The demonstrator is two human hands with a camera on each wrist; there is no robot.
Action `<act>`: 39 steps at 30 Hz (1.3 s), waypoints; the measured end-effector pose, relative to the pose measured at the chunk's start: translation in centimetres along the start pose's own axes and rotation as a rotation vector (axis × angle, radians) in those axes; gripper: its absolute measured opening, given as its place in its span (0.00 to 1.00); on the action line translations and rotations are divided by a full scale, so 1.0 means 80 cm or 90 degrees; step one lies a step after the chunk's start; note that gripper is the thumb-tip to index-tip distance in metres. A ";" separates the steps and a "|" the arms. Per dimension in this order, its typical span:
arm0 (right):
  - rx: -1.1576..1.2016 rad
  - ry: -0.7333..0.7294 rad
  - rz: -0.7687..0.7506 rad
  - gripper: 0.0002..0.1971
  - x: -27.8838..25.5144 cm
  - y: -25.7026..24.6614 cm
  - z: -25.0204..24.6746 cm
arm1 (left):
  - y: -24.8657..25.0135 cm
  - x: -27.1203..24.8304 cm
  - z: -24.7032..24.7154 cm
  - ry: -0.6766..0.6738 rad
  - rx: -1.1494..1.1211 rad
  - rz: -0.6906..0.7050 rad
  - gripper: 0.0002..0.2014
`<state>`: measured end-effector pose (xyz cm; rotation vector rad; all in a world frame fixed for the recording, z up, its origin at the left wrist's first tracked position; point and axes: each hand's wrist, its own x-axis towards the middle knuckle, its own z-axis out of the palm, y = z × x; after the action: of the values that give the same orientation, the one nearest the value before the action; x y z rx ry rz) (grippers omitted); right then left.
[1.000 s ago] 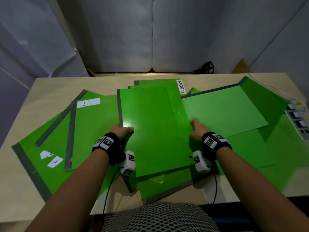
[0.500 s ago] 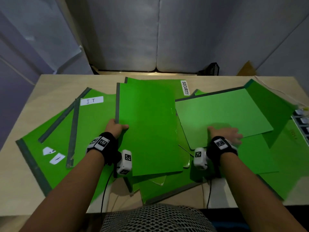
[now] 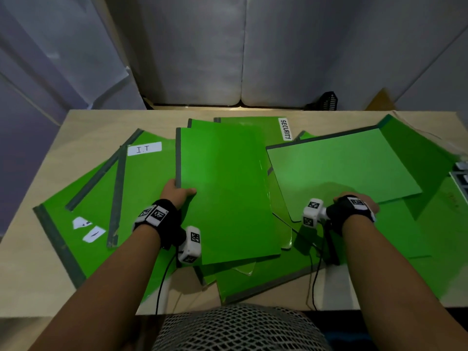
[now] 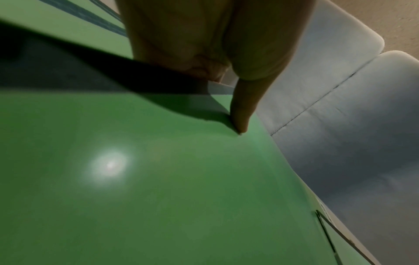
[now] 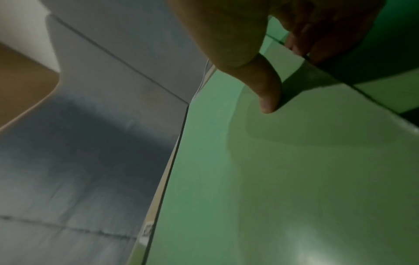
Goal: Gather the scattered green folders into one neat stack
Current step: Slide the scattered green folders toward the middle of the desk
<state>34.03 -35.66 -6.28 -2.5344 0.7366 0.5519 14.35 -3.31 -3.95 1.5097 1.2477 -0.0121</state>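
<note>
Left hand: the left hand (image 3: 177, 196) is gripping the left edge of the centre folder (image 3: 225, 193), thumb on top and fingers under the dark spine, as it was a second ago.
Right hand: the right hand (image 3: 359, 202) is pinching the near edge of the right folder (image 3: 339, 173), thumb on top and fingers beneath.
Change: a second ago the right hand was resting on the centre folder's right edge; it is now taking hold of the right folder, whose near edge is lifting.
Folder positions: the centre folder is lying on the forming pile mid-table (image 3: 83, 122); the IT folder (image 3: 144, 173) and others are lying fanned out to the left and right.
Meaning: the pile is probably gaining its next folder; most are not yet gathered.
</note>
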 end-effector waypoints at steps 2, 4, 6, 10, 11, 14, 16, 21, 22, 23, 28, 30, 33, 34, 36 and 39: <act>-0.048 -0.040 -0.020 0.30 -0.016 0.003 -0.015 | -0.001 0.000 0.000 0.003 -0.001 0.004 0.28; -0.117 -0.088 -0.082 0.26 -0.021 0.004 -0.027 | 0.000 0.000 -0.002 0.005 -0.008 0.011 0.28; -0.105 -0.099 -0.115 0.27 -0.020 -0.008 -0.044 | 0.006 0.000 -0.006 0.013 -0.038 0.027 0.28; 0.211 -0.009 -0.079 0.20 0.017 -0.053 -0.075 | 0.019 0.006 -0.022 0.027 -0.072 0.076 0.25; 0.290 0.005 -0.096 0.21 0.023 -0.060 -0.082 | 0.021 0.008 -0.027 0.029 -0.083 0.084 0.26; 0.423 0.007 -0.156 0.28 0.034 -0.067 -0.091 | 0.023 0.011 -0.043 0.040 -0.133 0.093 0.30; 0.403 -0.028 -0.215 0.31 0.029 -0.069 -0.086 | 0.025 0.010 -0.050 0.044 -0.155 0.091 0.29; 0.173 -0.123 -0.239 0.26 0.022 -0.070 -0.029 | 0.025 0.004 -0.035 0.010 -0.130 0.067 0.28; 0.121 -0.142 -0.230 0.23 0.013 -0.071 -0.018 | 0.024 0.004 -0.024 -0.009 -0.108 0.054 0.30; 0.059 -0.160 -0.227 0.21 0.002 -0.070 -0.011 | 0.023 0.004 -0.013 -0.025 -0.075 0.047 0.30; 0.039 -0.236 -0.208 0.35 -0.022 -0.072 0.010 | 0.027 0.003 0.048 -0.056 0.044 0.045 0.28; 0.074 -0.264 -0.198 0.38 -0.023 -0.074 0.008 | 0.034 0.004 0.068 -0.084 0.104 0.066 0.30; 0.080 -0.290 -0.184 0.43 -0.020 -0.074 0.010 | 0.045 0.011 0.097 -0.096 0.275 0.092 0.35; 0.073 -0.290 -0.182 0.45 -0.020 -0.074 0.010 | 0.049 0.011 0.105 -0.095 0.336 0.095 0.37; 0.048 -0.281 -0.184 0.46 -0.016 -0.073 0.013 | 0.055 0.012 0.119 -0.094 0.436 0.099 0.39; 0.014 -0.247 -0.197 0.42 -0.015 -0.071 0.019 | 0.059 0.020 0.128 -0.089 0.431 0.049 0.39</act>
<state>35.99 -30.05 -5.22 -2.3525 0.2060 0.8803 24.22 -8.74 -5.45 2.0900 1.1231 -0.5263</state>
